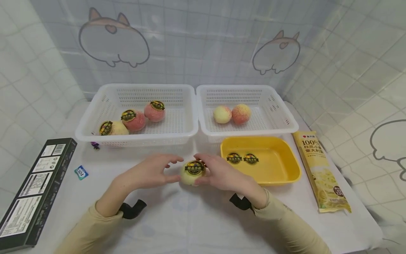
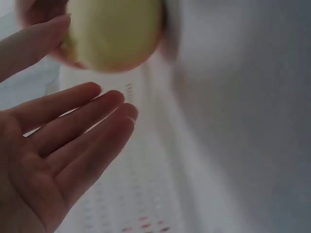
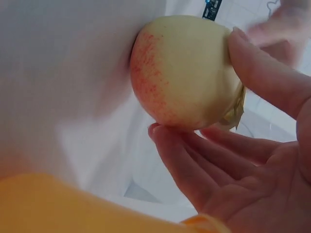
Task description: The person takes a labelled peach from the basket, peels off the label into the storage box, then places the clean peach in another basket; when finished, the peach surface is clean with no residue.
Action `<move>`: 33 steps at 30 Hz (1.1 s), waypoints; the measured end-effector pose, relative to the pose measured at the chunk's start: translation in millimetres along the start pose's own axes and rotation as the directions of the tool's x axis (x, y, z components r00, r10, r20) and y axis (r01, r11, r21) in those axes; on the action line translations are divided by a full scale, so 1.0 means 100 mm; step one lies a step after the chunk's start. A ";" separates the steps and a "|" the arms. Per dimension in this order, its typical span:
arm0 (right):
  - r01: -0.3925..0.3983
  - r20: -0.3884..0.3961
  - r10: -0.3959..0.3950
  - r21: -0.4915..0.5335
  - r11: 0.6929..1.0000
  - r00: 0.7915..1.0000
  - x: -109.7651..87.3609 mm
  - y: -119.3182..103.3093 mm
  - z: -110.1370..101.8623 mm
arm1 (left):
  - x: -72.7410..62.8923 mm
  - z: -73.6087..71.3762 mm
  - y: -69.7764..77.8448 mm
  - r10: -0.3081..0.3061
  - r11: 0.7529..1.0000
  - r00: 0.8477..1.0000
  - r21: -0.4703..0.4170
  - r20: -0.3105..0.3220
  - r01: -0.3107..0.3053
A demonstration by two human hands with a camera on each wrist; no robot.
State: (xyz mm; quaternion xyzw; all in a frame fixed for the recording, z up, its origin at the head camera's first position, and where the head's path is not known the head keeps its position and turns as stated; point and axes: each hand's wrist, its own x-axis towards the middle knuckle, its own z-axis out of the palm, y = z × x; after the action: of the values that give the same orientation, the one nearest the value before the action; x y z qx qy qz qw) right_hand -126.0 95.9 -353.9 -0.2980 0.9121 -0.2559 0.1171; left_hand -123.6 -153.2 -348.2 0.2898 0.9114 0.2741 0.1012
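A pale yellow peach [image 1: 189,176] with red speckles on one side rests on the white table, a black and gold fruit sticker [image 1: 194,168] on its top. My right hand [image 1: 222,173] holds it between thumb and fingers; in the right wrist view the thumb lies on one side of the peach [image 3: 184,73] and the fingertips on the other. To the left of the peach is my left hand [image 1: 152,173], its fingers loosely spread and nothing in its grasp. The left wrist view shows that palm open, the thumb tip right at the peach [image 2: 114,34].
A white basket [image 1: 136,139] holds three stickered peaches; another basket [image 1: 247,133] holds two without stickers. Two stickers lie in the yellow tray [image 1: 279,160]. A pasta packet [image 1: 321,173] lies right. A black box [image 1: 35,190], small blue packet [image 1: 81,172] and purple-wrapped item [image 1: 95,145] lie left.
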 end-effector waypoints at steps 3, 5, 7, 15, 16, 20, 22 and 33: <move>-0.011 0.025 0.011 0.021 1.000 1.000 -0.01 0.02 -0.03 | 0.08 0.13 -0.08 0.035 0.997 0.997 -0.067 0.071 -0.030; -0.008 0.041 0.006 0.045 0.999 0.999 -0.01 0.04 -0.06 | 0.11 0.19 -0.11 0.049 0.993 0.996 -0.109 0.076 -0.040; 0.009 0.044 -0.013 0.082 0.997 0.999 -0.02 0.06 -0.09 | 0.14 0.23 -0.14 0.052 0.991 0.996 -0.129 0.074 -0.042; 0.065 -0.075 -0.065 -0.002 0.998 0.995 0.01 0.07 -0.12 | 0.15 0.26 -0.12 0.015 0.985 0.998 -0.171 0.058 -0.004; 0.066 -0.082 -0.067 -0.016 0.998 0.994 0.01 0.07 -0.11 | 0.15 0.26 -0.11 0.025 0.983 0.998 -0.180 0.055 -0.014; 0.060 -0.103 -0.061 -0.013 0.998 0.993 0.02 0.06 -0.08 | 0.16 0.29 -0.08 0.072 0.972 0.997 -0.226 0.039 -0.061; 0.056 -0.115 -0.054 0.016 0.998 0.992 0.02 0.06 -0.07 | 0.17 0.30 -0.07 0.072 0.970 0.997 -0.234 0.030 -0.063; 0.116 -0.241 -0.088 0.102 0.988 0.967 -0.02 -0.04 -0.08 | 0.19 0.32 -0.04 -0.012 0.975 0.999 -0.221 0.039 0.020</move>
State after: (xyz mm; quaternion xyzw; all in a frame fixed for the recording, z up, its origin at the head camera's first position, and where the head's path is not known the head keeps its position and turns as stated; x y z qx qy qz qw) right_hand -125.3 97.5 -344.7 -0.3048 0.8867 -0.3474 0.0119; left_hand -130.1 -131.3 -377.7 0.2744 0.8755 0.3675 0.1521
